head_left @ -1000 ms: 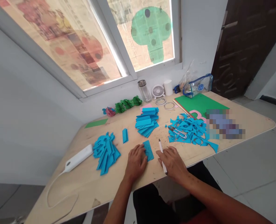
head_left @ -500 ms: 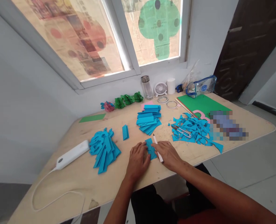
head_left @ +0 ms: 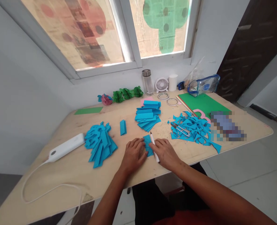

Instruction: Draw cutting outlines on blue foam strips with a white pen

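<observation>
A small piece of blue paper (head_left: 147, 141) with dark curved lines on it lies on the table between my hands. My left hand (head_left: 134, 154) is closed at the paper's left edge, fingers curled and thumb low on it. My right hand (head_left: 166, 153) grips a white pen (head_left: 152, 141), its dark end pointing away from me; the fingertips rest at the paper's right edge. Ahead is a stack of folded blue paper strips (head_left: 145, 116). One folded blue strip (head_left: 122, 127) lies apart, beyond my left hand.
Cut blue paper shapes (head_left: 102, 145) are piled at left beside a white power strip (head_left: 66, 147). To the right, small scissors (head_left: 181, 130) lie on blue scraps (head_left: 196, 126). A glass bottle (head_left: 148, 84), a small fan (head_left: 162, 85) and green paper flowers (head_left: 126, 93) line the back.
The view has shifted slightly, so the tabletop sits a little differently in it. Both hands stay at the blue paper, and the pen remains in my right hand.
</observation>
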### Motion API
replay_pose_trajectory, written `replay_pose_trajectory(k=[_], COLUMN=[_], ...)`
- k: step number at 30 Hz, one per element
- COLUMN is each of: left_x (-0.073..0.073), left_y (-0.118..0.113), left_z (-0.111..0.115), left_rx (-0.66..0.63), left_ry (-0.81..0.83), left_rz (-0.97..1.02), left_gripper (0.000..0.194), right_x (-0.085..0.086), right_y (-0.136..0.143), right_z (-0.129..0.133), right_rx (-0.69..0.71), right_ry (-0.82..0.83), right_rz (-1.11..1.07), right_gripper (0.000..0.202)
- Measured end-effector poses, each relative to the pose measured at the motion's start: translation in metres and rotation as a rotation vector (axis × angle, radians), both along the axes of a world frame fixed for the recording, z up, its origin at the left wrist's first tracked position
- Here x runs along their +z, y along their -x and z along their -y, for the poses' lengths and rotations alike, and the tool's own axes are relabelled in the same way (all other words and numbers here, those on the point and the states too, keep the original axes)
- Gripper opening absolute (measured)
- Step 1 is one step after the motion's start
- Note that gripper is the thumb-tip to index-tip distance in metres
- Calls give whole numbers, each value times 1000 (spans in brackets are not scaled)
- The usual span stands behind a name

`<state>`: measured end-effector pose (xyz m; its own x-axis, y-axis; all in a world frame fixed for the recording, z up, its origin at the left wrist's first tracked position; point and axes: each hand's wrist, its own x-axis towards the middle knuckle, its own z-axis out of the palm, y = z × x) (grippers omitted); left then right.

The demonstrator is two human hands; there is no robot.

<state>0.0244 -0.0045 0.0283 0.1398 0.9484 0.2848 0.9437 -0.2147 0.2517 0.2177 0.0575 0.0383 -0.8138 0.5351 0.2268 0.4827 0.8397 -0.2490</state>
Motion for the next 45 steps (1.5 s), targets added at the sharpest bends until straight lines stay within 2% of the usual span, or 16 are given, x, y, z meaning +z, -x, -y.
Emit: replay_pose_trajectory(k=[10, 31, 45], left_x=[-1, 4, 2], left_y=[-7, -8, -5], left_z=[1, 0, -6], left_rx=[21, 5, 3], left_ry=[-29, -2, -45], left_rz=[-6, -62, 19], left_gripper=[29, 32, 32], right_x=[0, -6, -2], right_y=[-3, -1, -1], right_z=[-1, -4, -7], right_rx=[9, 1, 12], right_ry=[-6, -31, -72], right_rz=[27, -81, -23], right_gripper=[30, 30, 32])
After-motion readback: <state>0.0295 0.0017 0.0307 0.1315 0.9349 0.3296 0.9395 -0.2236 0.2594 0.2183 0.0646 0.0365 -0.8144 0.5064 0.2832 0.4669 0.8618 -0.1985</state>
